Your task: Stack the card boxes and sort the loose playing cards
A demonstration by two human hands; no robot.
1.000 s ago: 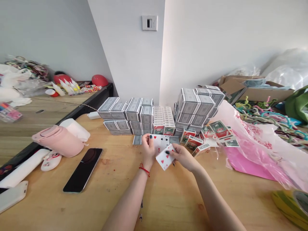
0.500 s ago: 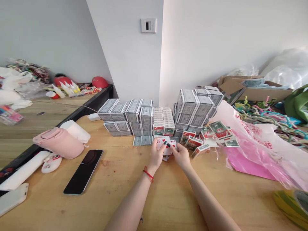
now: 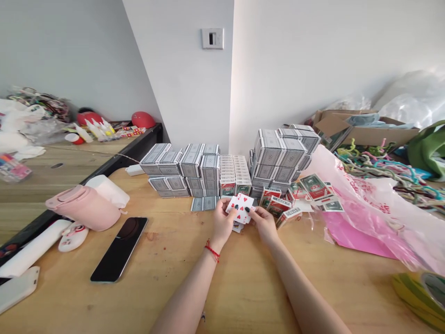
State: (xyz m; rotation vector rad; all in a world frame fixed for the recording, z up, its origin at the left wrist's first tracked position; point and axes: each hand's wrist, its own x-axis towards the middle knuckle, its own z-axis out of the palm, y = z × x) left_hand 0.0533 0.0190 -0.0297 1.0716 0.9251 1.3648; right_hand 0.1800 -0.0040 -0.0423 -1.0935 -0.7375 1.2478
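Head view, left hand (image 3: 222, 222) and right hand (image 3: 264, 223) both closed on heart playing cards (image 3: 240, 208), card stacks (image 3: 194, 168) behind on counter (image 3: 222, 287).

Matt wood worktop (image 3: 243, 287); glossy paper cards (image 3: 241, 208); glossy black phone (image 3: 120, 249); thin shiny pink plastic bag (image 3: 361, 218); cardboard box (image 3: 365, 132).

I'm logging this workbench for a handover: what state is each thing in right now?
left hand: closed on the playing cards
right hand: pinching the same cards' edge
playing cards: face up, a red hearts card on top
phone: lying flat, screen dark
pink bottle: lying on its side
wrapped packs: stacked in piles
cardboard box: flaps open
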